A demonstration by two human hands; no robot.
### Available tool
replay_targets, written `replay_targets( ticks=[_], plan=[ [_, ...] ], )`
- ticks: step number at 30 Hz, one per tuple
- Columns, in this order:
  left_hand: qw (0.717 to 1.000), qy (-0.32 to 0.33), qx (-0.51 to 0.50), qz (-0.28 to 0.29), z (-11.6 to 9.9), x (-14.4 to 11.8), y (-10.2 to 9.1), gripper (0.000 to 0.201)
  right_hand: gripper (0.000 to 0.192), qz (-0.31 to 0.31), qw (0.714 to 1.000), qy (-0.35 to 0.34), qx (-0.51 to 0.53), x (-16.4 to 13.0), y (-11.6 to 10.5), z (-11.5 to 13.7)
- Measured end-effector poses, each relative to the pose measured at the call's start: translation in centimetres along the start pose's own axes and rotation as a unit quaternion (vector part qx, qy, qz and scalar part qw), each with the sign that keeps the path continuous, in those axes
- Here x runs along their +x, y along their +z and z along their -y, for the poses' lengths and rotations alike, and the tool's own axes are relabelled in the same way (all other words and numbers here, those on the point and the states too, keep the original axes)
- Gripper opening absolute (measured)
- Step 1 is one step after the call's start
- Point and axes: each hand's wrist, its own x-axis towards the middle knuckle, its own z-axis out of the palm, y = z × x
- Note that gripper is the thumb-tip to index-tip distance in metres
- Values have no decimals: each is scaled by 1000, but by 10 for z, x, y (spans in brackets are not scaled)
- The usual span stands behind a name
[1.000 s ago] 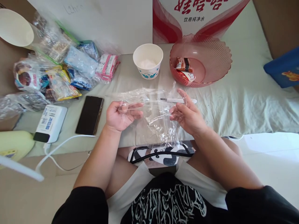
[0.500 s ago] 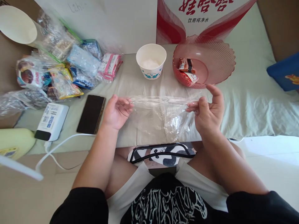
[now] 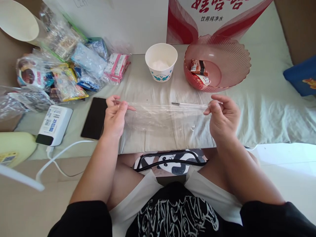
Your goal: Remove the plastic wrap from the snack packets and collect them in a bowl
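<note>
Stretching a clear plastic bag taut between two hands

Holding the top edge of a clear plastic bag (image 3: 168, 118), the left hand (image 3: 115, 115) pinches one corner with fingers closed on the film, and the right hand (image 3: 222, 117) pinches the opposite corner the same way. The bag hangs spread between them just above the surface (image 3: 148, 89), which is covered in a pale cloth.

Judging by its wrinkles and shine, the film looks very light, limp and slippery, likely to cling to itself and tear if pulled hard. The upper corners or rim seem the surest places to grip, since the middle gives nothing firm.

Behind the bag lies a thin white pen (image 3: 189, 104), close to its top edge. Farther back stand a white paper bowl (image 3: 161, 62) and a pink ribbed plastic bowl (image 3: 229, 59) holding wrapped snacks (image 3: 199, 71). A dark phone (image 3: 95, 118) lies just beside the left hand, with a white power bank (image 3: 54, 120) and its cable further left. A heap of packaged snacks (image 3: 71, 65) fills the far left corner. Nothing lies between the hands and the bag.
</note>
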Motion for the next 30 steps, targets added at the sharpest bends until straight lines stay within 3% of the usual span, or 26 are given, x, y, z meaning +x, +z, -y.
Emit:
replay_targets(
  ticks=[3, 8, 12, 16, 20, 25, 28, 30],
  plan=[
    [997, 11, -81, 12, -10, -4, 5, 48, 40, 27, 999, -31, 23, 1, -1, -4],
    [968, -114, -211, 75, -24, -8, 12, 46, 55, 85, 995, -31, 50, 0, -2, -8],
    [953, -174, -226, 106, -28, -8, 13, 33, 58, 79, 996, -20, 32, 0, -5, -14],
    [953, -192, -220, 80, -28, -7, 16, 28, 53, 56, 998, -17, -9, 2, -11, -18],
    [953, -238, -167, 89, -31, -4, 17, 23, 54, 35, 999, 16, -29, 0, -14, -4],
    [921, -270, -156, 233, -39, -2, 8, 86, 60, 56, 998, 9, -24, 0, -23, 22],
    [896, -289, -164, 293, -42, -9, -3, 98, 38, -26, 996, -64, -56, 9, -35, 23],
    [876, -297, -172, 340, -43, -17, -8, 98, 18, -70, 993, -69, -65, 16, -38, 18]
  ],
)
